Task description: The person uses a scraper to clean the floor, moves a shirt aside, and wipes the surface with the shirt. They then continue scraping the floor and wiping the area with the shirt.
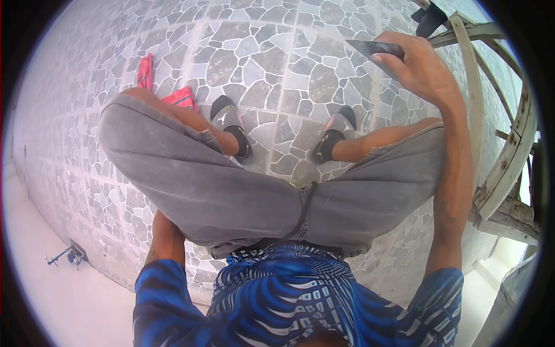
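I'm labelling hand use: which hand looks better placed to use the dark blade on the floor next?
Right, I'd judge: the right hand grips the dark blade over the patterned floor, while the left hand is hidden behind the left leg.

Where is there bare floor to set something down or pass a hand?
The patterned floor is bare ahead of the feet, between the pink cloth and the dark blade in the right hand. A narrower patch lies between the two slippers. It is crowded on the right, where the wooden frame stands close to the right arm.
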Tool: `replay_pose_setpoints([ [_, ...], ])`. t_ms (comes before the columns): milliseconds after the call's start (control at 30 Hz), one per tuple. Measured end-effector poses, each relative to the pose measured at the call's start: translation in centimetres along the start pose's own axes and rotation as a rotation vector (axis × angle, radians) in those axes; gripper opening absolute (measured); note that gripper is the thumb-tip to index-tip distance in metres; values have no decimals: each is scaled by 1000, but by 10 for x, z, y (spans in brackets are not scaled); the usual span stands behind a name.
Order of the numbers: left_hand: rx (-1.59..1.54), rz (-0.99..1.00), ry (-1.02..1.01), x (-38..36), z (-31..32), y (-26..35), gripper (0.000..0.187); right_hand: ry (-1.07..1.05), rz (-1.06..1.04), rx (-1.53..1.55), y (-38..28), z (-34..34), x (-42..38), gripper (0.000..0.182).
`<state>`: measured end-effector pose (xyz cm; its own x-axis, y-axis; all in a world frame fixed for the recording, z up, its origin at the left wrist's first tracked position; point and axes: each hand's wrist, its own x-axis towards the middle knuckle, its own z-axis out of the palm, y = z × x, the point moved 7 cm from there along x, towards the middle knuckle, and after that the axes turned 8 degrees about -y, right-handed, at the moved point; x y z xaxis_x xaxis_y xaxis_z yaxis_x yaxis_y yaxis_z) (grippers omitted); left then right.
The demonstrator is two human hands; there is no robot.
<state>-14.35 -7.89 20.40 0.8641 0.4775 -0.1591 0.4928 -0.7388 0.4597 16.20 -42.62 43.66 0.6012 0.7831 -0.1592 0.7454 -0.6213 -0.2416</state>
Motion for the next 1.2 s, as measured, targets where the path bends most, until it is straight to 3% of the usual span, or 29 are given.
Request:
replay_pose_setpoints([
  [1033, -2, -11, -10, -11, -4, -4, 38, -28, 23, -48, 1, 2, 1, 31],
  [1200, -1, -14, -11, -11, -4, -5, 38, 76, -96, -57, 4, 4, 1, 28],
])
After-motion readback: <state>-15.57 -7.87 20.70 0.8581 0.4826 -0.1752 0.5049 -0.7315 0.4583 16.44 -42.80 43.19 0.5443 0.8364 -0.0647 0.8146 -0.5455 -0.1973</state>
